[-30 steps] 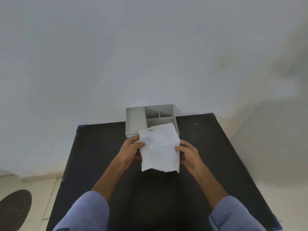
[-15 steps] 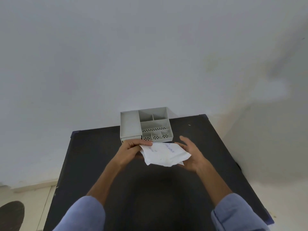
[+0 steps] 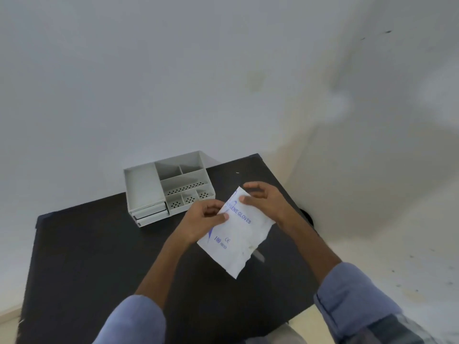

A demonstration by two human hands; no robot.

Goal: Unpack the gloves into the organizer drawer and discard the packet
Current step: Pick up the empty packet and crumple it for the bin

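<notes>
Both hands hold the glove packet (image 3: 236,232) up over the black table (image 3: 99,256), right of the organizer (image 3: 169,187).

Left hand (image 3: 203,219): forearm angled up from lower left, thumb and curled fingers pinching the packet's left edge near the top. Right hand (image 3: 265,202): reaching in from the right, fingers curled over the packet's top corner, thumb on the printed face, so a pinch there too. Packet is white, tilted, blue print "GLOVES" and "100" facing up, lower end hanging free below both hands. Organizer sits at the table's far edge against the wall: grey, open top compartments look empty, two small drawers at its front left, shut. Blue sleeves (image 3: 352,301) on both arms.
</notes>
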